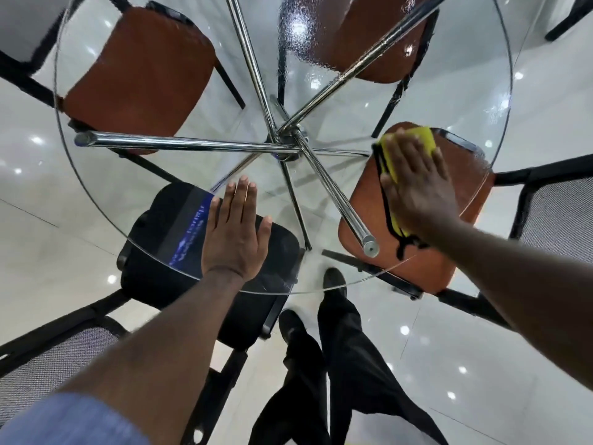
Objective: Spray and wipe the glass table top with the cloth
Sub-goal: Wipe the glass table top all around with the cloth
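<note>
A round glass table top (106,184) fills the view, with chrome legs (179,143) crossing beneath it. My right hand (417,184) lies flat with straight fingers on a yellow cloth with black edging (425,139), pressing it onto the glass at the right side. My left hand (236,232) rests palm down with straight fingers on the glass near the front edge. Wet droplets (298,36) cover the far middle of the glass. No spray bottle is in view.
Brown-seated chairs stand under the table at the far left (138,75), the far middle (369,33) and the right (426,264). A black chair (167,226) sits under my left hand. My legs and shoes (333,284) stand at the front edge on a glossy white floor.
</note>
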`<state>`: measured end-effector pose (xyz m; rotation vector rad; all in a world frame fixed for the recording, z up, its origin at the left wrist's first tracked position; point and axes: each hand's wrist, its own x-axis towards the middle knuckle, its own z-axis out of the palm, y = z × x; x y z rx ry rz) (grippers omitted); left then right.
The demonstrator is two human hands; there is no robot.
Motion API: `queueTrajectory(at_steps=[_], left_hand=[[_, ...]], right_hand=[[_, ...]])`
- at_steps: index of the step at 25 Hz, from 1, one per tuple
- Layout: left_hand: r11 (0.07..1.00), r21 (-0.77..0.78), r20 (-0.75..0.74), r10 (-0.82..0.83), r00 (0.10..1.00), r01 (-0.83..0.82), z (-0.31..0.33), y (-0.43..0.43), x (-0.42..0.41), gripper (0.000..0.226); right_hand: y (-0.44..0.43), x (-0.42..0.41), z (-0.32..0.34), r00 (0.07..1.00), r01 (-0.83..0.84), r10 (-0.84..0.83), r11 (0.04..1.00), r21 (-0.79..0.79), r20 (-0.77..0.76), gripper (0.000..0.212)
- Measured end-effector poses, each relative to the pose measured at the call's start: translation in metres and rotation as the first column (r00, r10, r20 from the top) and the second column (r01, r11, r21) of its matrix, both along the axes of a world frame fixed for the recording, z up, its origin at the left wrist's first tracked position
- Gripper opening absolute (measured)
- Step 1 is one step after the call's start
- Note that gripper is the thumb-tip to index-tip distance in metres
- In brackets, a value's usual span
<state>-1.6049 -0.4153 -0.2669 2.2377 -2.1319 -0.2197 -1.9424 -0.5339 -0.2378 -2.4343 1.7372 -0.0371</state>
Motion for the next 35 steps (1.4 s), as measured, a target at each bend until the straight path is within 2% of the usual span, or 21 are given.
queueTrajectory(at_steps=[2, 4, 6, 7, 9, 11, 13, 15, 17, 19, 20, 22, 24, 26, 28, 29, 31, 32, 33, 35], left_hand=[[1.0, 0.0, -0.024, -0.014, 1.0, 0.014, 0.0, -0.002, 0.001, 0.069], [1.0, 0.008, -0.035, -0.012, 0.999, 0.012, 0.002, -0.002, 0.002, 0.069], [1.0, -0.001, -0.044, 0.0, 0.999, 0.0, 0.01, -0.001, 0.001, 0.068], [1.0, -0.005, -0.042, 0.017, 0.999, -0.017, 0.016, -0.005, -0.002, 0.067], [0.999, -0.022, -0.001, 0.042, 0.999, -0.042, 0.029, -0.022, -0.017, 0.067], [0.999, -0.037, -0.012, -0.001, 1.0, 0.0, 0.033, -0.039, -0.04, 0.071], [0.996, -0.021, -0.076, -0.09, 0.993, 0.089, 0.025, -0.055, -0.06, 0.077], [0.988, 0.036, -0.062, -0.148, 0.987, 0.15, 0.013, -0.058, -0.07, 0.081], [0.986, 0.054, -0.019, -0.16, 0.987, 0.161, 0.006, -0.058, -0.07, 0.082], [0.985, 0.069, 0.009, -0.159, 0.987, 0.158, 0.008, -0.059, -0.07, 0.082], [0.985, 0.07, 0.018, -0.161, 0.987, 0.159, 0.008, -0.059, -0.07, 0.081], [0.988, 0.074, 0.028, -0.14, 0.99, 0.138, 0.01, -0.059, -0.071, 0.081], [0.986, 0.084, 0.025, -0.147, 0.989, 0.145, 0.01, -0.059, -0.072, 0.081], [0.985, 0.095, 0.018, -0.146, 0.989, 0.144, 0.008, -0.061, -0.071, 0.082], [0.983, 0.099, 0.013, -0.154, 0.988, 0.152, 0.009, -0.061, -0.072, 0.083], [0.983, 0.095, 0.01, -0.156, 0.988, 0.155, 0.008, -0.061, -0.072, 0.083], [0.983, 0.082, -0.001, -0.164, 0.987, 0.163, 0.006, -0.06, -0.072, 0.083], [0.984, 0.071, 0.0, -0.166, 0.986, 0.166, 0.006, -0.06, -0.071, 0.083], [0.984, 0.069, 0.003, -0.168, 0.986, 0.167, 0.005, -0.06, -0.07, 0.083], [0.984, 0.081, -0.001, -0.158, 0.987, 0.158, 0.004, -0.06, -0.07, 0.083]], right_hand=[[-0.022, 0.033, 0.002, 0.982, 0.179, -0.178, 0.984, -0.013, 0.055, 0.066], [-0.017, 0.065, 0.003, 0.976, 0.201, -0.202, 0.979, 0.015, 0.076, 0.067], [0.02, 0.075, 0.001, 0.994, 0.086, -0.087, 0.996, 0.014, 0.073, 0.068], [0.045, 0.073, 0.003, 0.998, -0.022, 0.021, 1.0, 0.009, 0.055, 0.067], [0.076, 0.045, 0.006, 0.97, -0.244, 0.243, 0.97, 0.013, 0.019, 0.066], [0.07, 0.004, 0.005, 0.939, -0.345, 0.345, 0.939, 0.011, -0.008, 0.064], [0.026, -0.03, 0.004, 0.966, -0.258, 0.257, 0.966, -0.023, -0.031, 0.063], [-0.034, -0.04, 0.004, 0.997, -0.068, 0.067, 0.997, -0.019, -0.042, 0.067], [-0.084, -0.016, -0.001, 0.995, 0.094, -0.095, 0.994, -0.062, -0.007, 0.067], [-0.094, 0.03, -0.001, 0.992, 0.116, -0.113, 0.992, -0.053, 0.05, 0.066], [-0.08, 0.049, 0.0, 0.996, 0.073, -0.071, 0.997, -0.037, 0.061, 0.066], [-0.028, 0.063, 0.002, 0.989, -0.143, 0.142, 0.989, 0.023, 0.042, 0.066], [0.008, 0.028, 0.003, 0.924, -0.381, 0.381, 0.924, 0.028, 0.001, 0.064], [-0.008, -0.022, -0.002, 0.889, -0.457, 0.457, 0.889, -0.014, -0.033, 0.063], [-0.05, -0.054, -0.002, 0.936, -0.346, 0.342, 0.937, -0.047, -0.081, 0.064], [-0.075, -0.056, 0.001, 0.973, -0.224, 0.221, 0.974, -0.037, -0.066, 0.065], [-0.115, -0.029, 0.004, 0.999, 0.044, -0.044, 0.999, -0.003, -0.015, 0.065], [-0.124, -0.005, 0.004, 0.992, 0.126, -0.126, 0.992, -0.012, 0.009, 0.066], [-0.127, 0.02, 0.001, 0.988, 0.154, -0.154, 0.988, -0.019, 0.025, 0.066], [-0.103, 0.063, -0.002, 0.996, 0.076, -0.075, 0.997, -0.027, 0.049, 0.066]])
